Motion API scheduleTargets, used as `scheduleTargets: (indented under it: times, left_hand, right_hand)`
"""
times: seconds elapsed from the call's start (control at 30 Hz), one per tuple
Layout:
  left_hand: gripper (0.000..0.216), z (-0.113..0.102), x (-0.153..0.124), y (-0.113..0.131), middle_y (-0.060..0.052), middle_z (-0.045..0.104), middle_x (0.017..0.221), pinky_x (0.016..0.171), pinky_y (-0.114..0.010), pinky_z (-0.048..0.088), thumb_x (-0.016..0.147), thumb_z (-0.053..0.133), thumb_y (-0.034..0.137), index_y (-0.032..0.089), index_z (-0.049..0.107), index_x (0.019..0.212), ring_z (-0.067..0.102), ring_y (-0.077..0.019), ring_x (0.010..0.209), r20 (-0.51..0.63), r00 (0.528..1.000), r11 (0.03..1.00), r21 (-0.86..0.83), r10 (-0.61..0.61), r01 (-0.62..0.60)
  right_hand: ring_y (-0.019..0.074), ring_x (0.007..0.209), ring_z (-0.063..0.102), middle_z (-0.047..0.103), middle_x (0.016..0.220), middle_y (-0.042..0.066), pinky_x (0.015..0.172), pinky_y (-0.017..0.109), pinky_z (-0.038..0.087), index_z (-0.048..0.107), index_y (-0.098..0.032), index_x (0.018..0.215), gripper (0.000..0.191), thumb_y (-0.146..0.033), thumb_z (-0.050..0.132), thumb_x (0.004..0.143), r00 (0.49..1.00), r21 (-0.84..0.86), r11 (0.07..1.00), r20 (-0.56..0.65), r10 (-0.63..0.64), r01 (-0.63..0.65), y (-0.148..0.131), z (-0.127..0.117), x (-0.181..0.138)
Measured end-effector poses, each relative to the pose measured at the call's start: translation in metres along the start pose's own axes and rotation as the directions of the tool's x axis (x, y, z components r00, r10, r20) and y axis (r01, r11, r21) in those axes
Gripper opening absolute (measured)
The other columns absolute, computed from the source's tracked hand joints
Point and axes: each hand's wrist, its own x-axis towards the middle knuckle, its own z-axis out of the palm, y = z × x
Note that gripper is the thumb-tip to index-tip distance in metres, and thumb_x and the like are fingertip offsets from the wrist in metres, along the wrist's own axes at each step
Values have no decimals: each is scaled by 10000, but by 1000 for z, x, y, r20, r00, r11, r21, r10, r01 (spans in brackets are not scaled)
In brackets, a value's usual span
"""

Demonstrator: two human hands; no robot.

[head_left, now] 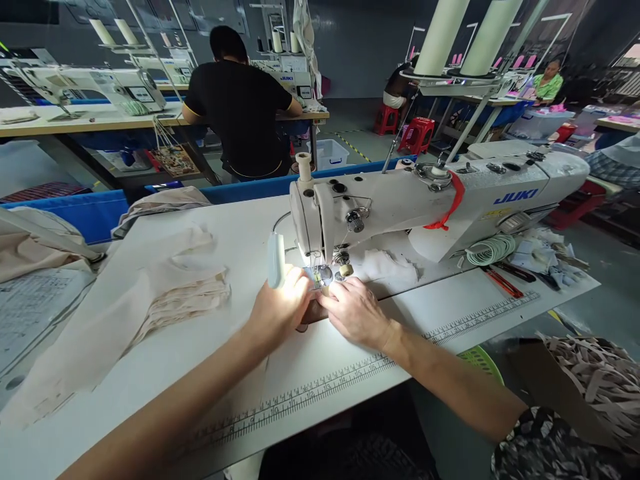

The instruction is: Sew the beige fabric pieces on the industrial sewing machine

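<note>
White and broad, the table before us gives flat support on both sides of the work. Across its far half stands our sewing machine, its needle end turned toward the middle, presumably so that both our hands can meet there. Beige fabric pieces lie layered to our left, edges roughly together, a placement that seems meant to keep them within reach. Along the near edge runs a printed measuring scale, handy, we judge, for checking lengths without leaving the seat. Thread cones stand high on their rack, likely so the thread can feed down freely.

Our left hand and right hand flank the needle area, fingers bent and pressed low, apparently to steady and guide the work from either side. We cannot tell whether either pinches anything, since the fingers hide what is beneath them. Pale cloth lies crumpled on the bed under the machine's arm, just right of the presser foot; whether it runs under our fingertips is hidden. Red-handled snips rest to the right, near but clear of our forearm. Close above our left fingers, a small lamp lights the presser foot.
</note>
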Motion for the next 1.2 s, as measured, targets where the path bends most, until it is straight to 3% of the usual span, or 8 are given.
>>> scheduleTargets:
  times: [0.07,0.17,0.43,0.57,0.77,1.03,1.2]
  left_hand:
    - [286,1,-13,13,-131,762,1097,864,-419,633,1032,424,117,184,702,1043,704,-268,1013,-63,976,966,169,210,-197]
    - [337,8,-28,21,-181,766,1141,887,-420,652,1046,399,102,83,688,1218,715,-279,1013,-103,939,919,267,328,-292]
    - [407,15,-28,10,-190,772,1169,918,-434,660,1080,371,177,60,719,1254,719,-291,1035,-47,944,908,292,326,-299]
    - [448,19,-20,0,-195,765,1191,931,-467,653,1088,334,217,89,722,1272,711,-306,1057,-16,960,930,256,278,-265]
    - [429,22,-10,-7,-168,750,1204,939,-397,618,1104,325,243,128,703,1272,691,-278,1067,11,968,937,248,250,-245]
    - [462,23,-8,-7,-198,758,1162,918,-418,603,1114,283,234,82,702,1234,674,-293,1036,1,947,904,299,320,-306]
    - [475,27,-10,-11,-193,744,1270,987,-480,591,1098,290,253,125,694,1312,682,-322,1136,50,966,946,200,252,-257]
  right_hand:
    - [220,781,499,646,902,77,806,402,396,736,-181,1016,262,-135,480,984,1000,6,1000,13,6,-6,0,1,0]
    - [238,804,517,666,914,90,825,422,411,736,-189,1092,276,-123,490,985,1000,47,999,9,25,-25,-1,1,0]
    - [234,818,552,678,948,77,817,418,460,721,-196,1231,309,-119,528,1002,999,37,998,-27,46,-45,2,0,1]
    - [249,821,588,683,904,70,830,439,486,731,-253,1168,348,-61,504,986,992,79,992,-75,104,-98,12,3,3]
    - [257,825,628,710,958,88,856,474,511,750,-285,1145,388,-69,466,992,982,94,985,-115,153,-142,26,8,2]
    - [234,807,613,735,922,81,864,405,457,768,-203,1032,306,-84,488,1001,981,50,986,-109,163,-158,26,9,1]
    - [209,867,672,772,964,98,843,346,422,750,-171,1023,248,-181,508,1077,956,189,949,-105,275,-253,31,5,10]
